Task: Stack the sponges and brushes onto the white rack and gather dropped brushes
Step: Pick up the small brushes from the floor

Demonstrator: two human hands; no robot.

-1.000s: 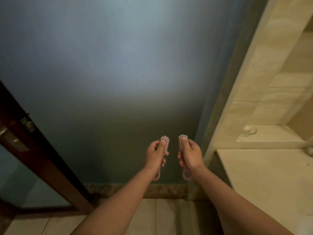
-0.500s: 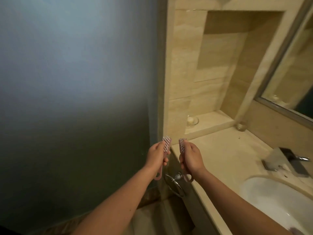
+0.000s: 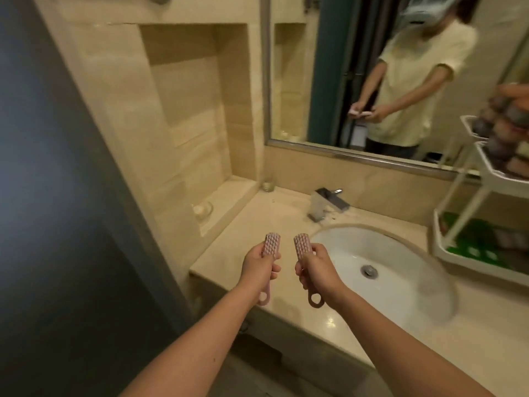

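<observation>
The left brush is held in the left hand and the right brush in the right hand, side by side and apart, above the counter near its front edge. The basin is sunk into the counter just right of the right hand, and the tap is mounted behind it, beyond the hands. The mirror is hung on the wall behind the tap. A niche is set ahead and left of the hands, with a dish on its ledge. A panel is placed left of the left hand. The rack is stood on the counter well right of the hands, past the basin.
</observation>
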